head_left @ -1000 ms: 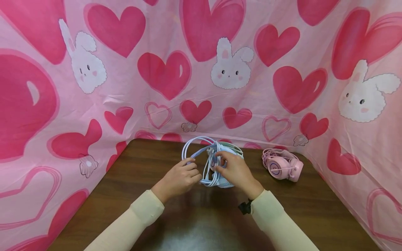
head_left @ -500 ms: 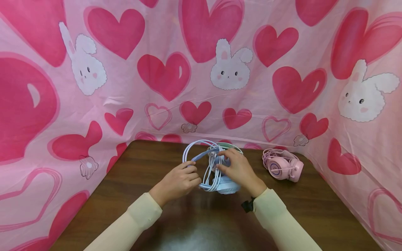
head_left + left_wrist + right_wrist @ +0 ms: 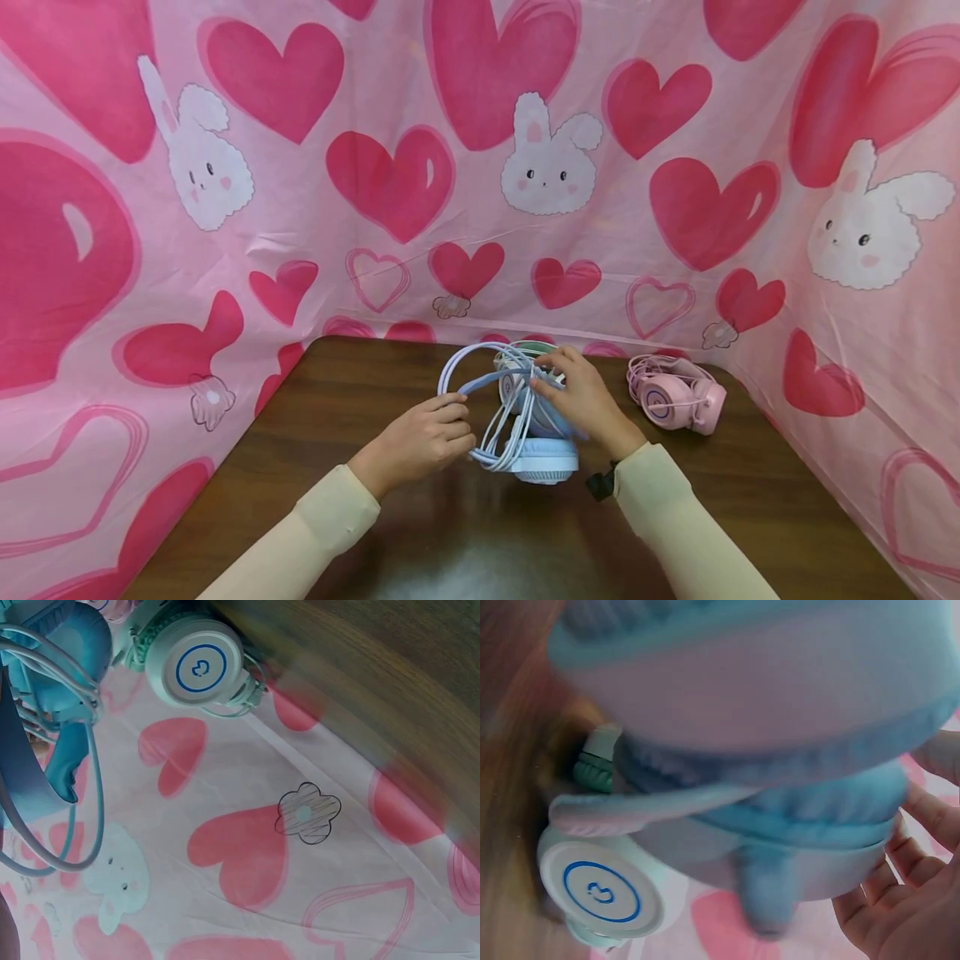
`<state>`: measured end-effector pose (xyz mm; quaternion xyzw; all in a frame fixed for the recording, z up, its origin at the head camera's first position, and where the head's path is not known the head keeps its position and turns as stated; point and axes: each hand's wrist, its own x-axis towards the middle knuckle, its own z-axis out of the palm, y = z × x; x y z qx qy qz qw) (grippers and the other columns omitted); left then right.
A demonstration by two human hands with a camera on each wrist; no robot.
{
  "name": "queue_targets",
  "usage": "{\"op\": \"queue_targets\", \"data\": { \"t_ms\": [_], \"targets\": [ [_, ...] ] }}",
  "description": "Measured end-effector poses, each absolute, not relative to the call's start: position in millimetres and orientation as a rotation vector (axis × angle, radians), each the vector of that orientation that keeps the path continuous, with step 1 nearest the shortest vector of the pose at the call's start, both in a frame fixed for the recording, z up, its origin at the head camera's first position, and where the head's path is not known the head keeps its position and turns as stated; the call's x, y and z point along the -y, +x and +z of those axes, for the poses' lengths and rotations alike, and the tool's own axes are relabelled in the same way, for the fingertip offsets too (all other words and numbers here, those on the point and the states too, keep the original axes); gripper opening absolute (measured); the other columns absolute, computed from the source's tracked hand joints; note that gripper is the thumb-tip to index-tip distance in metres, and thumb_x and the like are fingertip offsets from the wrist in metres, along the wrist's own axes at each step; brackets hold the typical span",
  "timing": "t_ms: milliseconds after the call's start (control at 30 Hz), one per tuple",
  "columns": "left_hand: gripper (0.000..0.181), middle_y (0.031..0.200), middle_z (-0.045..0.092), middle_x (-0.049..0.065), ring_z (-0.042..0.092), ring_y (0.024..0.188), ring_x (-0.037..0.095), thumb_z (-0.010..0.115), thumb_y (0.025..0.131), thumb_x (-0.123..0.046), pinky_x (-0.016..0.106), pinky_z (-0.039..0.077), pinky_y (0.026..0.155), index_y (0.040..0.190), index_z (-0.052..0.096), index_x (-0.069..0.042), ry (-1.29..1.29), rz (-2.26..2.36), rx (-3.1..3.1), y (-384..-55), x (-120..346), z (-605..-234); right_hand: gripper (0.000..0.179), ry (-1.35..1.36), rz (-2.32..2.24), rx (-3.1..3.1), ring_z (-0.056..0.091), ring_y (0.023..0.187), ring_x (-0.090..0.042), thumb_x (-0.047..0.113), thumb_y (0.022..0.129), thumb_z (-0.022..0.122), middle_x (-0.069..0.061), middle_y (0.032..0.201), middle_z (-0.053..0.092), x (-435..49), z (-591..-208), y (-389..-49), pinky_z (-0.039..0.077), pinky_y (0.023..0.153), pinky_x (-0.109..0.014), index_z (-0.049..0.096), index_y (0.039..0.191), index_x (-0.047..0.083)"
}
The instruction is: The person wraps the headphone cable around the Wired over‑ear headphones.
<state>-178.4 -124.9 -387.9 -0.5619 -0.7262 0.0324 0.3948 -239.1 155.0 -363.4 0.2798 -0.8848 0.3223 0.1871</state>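
Observation:
Light blue headphones [image 3: 543, 460], with a white cable [image 3: 517, 437] looped in a bundle, are between the two hands over the table. My left hand [image 3: 416, 442] grips the headband side in the head view. My right hand [image 3: 588, 400] holds the headphones from the other side, its thumb and fingertips at the top of the cable bundle. In the right wrist view, the fingers of the right hand [image 3: 911, 892] curl by a blue ear cup [image 3: 765, 682]. White-green headphones [image 3: 199, 667] stand behind, mostly hidden in the head view.
Pink headphones [image 3: 678, 396] with their cable lie at the table's right rear. The brown wooden table [image 3: 315, 500] is enclosed by pink cloth [image 3: 420, 75] printed with hearts and rabbits.
The blue headphones have turned and come closer, so that the lower ear cup shows more. My right hand has shifted a little right; the left hand has dropped slightly.

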Motion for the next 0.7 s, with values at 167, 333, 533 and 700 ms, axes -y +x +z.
{"op": "queue_targets", "data": {
  "t_ms": [167, 333, 533, 700],
  "targets": [
    [0.005, 0.086, 0.069, 0.0, 0.06, 0.095, 0.023, 0.071, 0.087, -0.011, 0.04, 0.04, 0.103, 0.087, 0.066, -0.012, -1.452, 0.066, 1.809, -180, 126, -386, 0.03, 0.773, 1.117, 2.506, 0.057, 0.095, -0.021, 0.028, 0.091, 0.068, -0.006, 0.11, 0.06, -163, -371, -248, 0.052, 0.08, -0.041, 0.066, 0.116, 0.012],
    [0.009, 0.087, 0.069, 0.001, 0.061, 0.095, 0.022, 0.059, 0.094, -0.01, 0.04, 0.042, 0.102, 0.089, 0.067, -0.012, -1.457, 0.09, 1.783, -182, 128, -385, 0.042, 0.783, 1.319, 2.556, 0.059, 0.106, -0.028, 0.031, 0.095, 0.063, -0.009, 0.12, 0.061, -173, -379, -253, 0.049, 0.088, -0.046, 0.058, 0.129, 0.008],
    [0.023, 0.095, 0.069, 0.003, 0.061, 0.103, 0.022, 0.045, 0.1, -0.005, 0.042, 0.041, 0.103, 0.093, 0.066, -0.009, -1.422, 0.138, 1.744, -184, 134, -384, 0.044, 0.959, 1.535, 2.558, 0.054, 0.113, -0.027, 0.021, 0.101, 0.052, -0.017, 0.131, 0.055, -184, -388, -258, 0.046, 0.092, -0.037, 0.047, 0.141, 0.003],
    [0.024, 0.111, 0.069, 0.008, 0.055, 0.123, 0.026, 0.043, 0.103, -0.005, 0.047, 0.038, 0.104, 0.1, 0.067, -0.006, -1.423, 0.12, 1.743, -187, 143, -384, 0.046, 1.114, 1.673, 2.529, 0.05, 0.117, -0.026, 0.015, 0.102, 0.046, -0.021, 0.139, 0.048, -191, -395, -259, 0.045, 0.092, -0.029, 0.039, 0.145, -0.001]
  ]
}}
